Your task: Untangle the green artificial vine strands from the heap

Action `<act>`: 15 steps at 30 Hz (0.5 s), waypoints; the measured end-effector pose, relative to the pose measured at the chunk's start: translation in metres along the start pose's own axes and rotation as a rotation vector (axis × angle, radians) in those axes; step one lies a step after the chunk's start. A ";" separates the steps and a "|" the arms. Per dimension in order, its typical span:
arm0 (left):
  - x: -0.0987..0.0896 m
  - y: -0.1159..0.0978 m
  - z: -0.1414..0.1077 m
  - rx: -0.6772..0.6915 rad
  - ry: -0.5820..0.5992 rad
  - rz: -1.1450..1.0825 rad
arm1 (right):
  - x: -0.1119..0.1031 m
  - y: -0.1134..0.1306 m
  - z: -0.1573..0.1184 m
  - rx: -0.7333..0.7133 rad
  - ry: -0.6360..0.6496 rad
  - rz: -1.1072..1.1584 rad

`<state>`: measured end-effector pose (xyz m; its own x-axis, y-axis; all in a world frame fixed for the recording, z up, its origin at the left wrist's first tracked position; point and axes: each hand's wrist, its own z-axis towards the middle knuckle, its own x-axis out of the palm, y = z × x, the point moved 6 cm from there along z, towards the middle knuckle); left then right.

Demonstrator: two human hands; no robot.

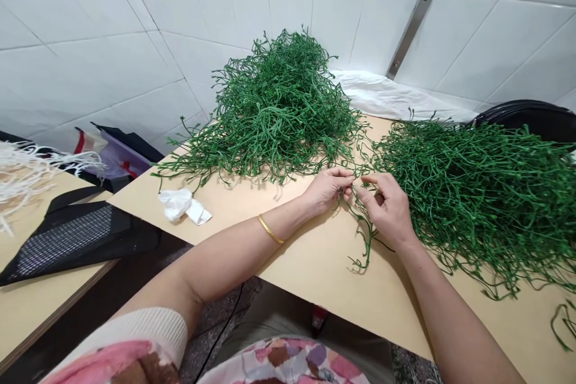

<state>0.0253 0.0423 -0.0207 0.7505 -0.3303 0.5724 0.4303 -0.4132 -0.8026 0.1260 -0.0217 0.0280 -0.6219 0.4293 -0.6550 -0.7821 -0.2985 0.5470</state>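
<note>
My left hand (326, 190) and my right hand (387, 207) meet over a tan wooden tabletop (324, 264), their fingertips pinching thin strands of a green plastic sprig (365, 239). The sprig's lower end hangs past my fingers onto the board. A large heap of similar green sprigs (270, 114) lies beyond my left hand, and another (481, 192) spreads right beside my right hand. A gold bangle (270, 229) circles my left wrist. A crumpled white tissue (180, 204) lies on the board to the left.
White tiles rise behind the table, with a metal bracket (409, 33) on them. White plastic sheeting (396, 96) and a black bag (526, 120) sit at the back. A lower table at left holds white fringe (27, 180) and a black mesh item (67, 237).
</note>
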 end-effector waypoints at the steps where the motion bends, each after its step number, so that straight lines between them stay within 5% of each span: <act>1: 0.000 0.000 0.000 0.001 0.005 -0.014 | 0.005 0.002 0.000 0.002 0.051 -0.005; 7: -0.001 0.001 0.001 -0.035 0.005 -0.036 | 0.021 -0.005 -0.002 0.085 0.189 -0.059; 15: 0.004 0.004 -0.001 -0.035 0.070 0.014 | 0.023 0.000 -0.004 -0.069 0.188 -0.125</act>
<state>0.0298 0.0382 -0.0215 0.7192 -0.3940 0.5723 0.4012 -0.4370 -0.8050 0.1118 -0.0150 0.0107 -0.5110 0.3018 -0.8048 -0.8505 -0.3129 0.4227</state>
